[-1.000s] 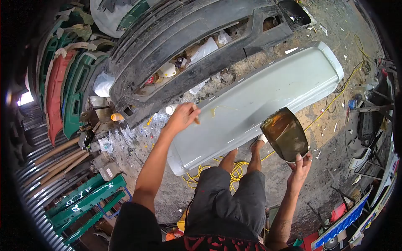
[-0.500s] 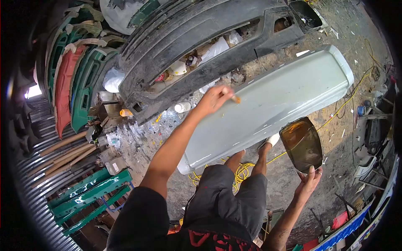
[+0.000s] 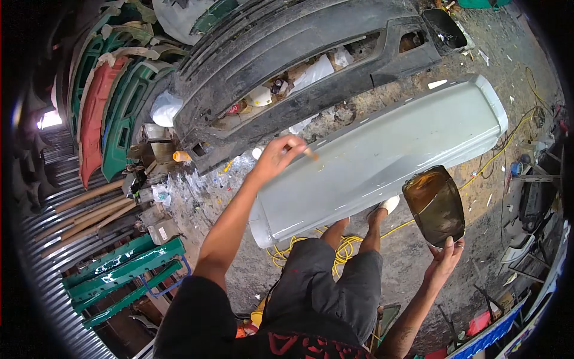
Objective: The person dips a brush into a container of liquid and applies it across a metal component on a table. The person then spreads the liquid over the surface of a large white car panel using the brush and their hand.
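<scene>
My left hand [image 3: 277, 159] is closed round the handle of a small paintbrush [image 3: 310, 154]. The bristles are amber-stained and hover over or touch the far left part of a long pale grey panel [image 3: 382, 161]; I cannot tell which. A few yellowish marks show on the panel near the brush. With my right hand [image 3: 446, 257] I grip the near edge of a dark, shallow container [image 3: 443, 222], tilted, with glossy amber-brown liquid pooled toward its far end. The container is held to the right of the panel's near side.
A large black bumper [image 3: 353, 84] lies beyond the panel. Green and red moulded parts [image 3: 98, 116] stand at the far left, above wooden poles [image 3: 89, 196]. Glossy green pieces [image 3: 128, 278] lie lower left. A yellow cable [image 3: 344, 254] coils by my feet.
My left hand has moved left and slightly nearer with the brush, along the panel. The right hand still holds the container in about the same place. The view has shifted slightly.
</scene>
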Tool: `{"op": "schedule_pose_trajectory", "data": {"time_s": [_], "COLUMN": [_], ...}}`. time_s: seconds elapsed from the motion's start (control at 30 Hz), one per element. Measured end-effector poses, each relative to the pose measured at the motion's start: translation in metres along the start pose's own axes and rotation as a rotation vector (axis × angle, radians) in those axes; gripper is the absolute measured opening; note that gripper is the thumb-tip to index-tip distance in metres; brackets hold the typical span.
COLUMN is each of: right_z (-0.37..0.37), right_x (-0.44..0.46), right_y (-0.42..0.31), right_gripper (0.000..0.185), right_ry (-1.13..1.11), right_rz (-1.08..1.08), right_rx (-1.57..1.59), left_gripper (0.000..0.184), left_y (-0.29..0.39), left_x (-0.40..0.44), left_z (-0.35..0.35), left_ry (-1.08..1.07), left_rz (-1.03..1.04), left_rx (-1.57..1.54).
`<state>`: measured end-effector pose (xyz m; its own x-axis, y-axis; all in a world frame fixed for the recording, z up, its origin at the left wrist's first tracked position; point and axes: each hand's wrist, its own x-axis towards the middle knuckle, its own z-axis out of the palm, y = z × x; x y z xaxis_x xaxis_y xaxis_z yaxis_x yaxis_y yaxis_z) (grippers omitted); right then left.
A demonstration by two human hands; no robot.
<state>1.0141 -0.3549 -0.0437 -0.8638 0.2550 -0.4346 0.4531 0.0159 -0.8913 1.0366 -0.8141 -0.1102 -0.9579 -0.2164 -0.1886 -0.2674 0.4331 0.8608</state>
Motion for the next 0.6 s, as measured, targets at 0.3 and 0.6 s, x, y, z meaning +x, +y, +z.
{"op": "schedule_pose_trajectory", "data": {"time_s": [0.3,0.6], "right_z": [0.01,0.007], "right_x": [-0.006,0.01], "right_y": [-0.005,0.001], "right_gripper": [0.061,0.063], "right_ry": [0.01,-0.055], "right_rz": [-0.032,0.028], "right_rx": [-0.111,-0.102], "left_gripper": [0.021,0.022], "left_y": [-0.019,-0.057], "left_x": [0.091,-0.045], "left_z": [0.077,-0.014], "left_ry": [-0.045,-0.01], "left_rz": [-0.039,-0.174], "left_rx": [-0.219,-0.005]}}
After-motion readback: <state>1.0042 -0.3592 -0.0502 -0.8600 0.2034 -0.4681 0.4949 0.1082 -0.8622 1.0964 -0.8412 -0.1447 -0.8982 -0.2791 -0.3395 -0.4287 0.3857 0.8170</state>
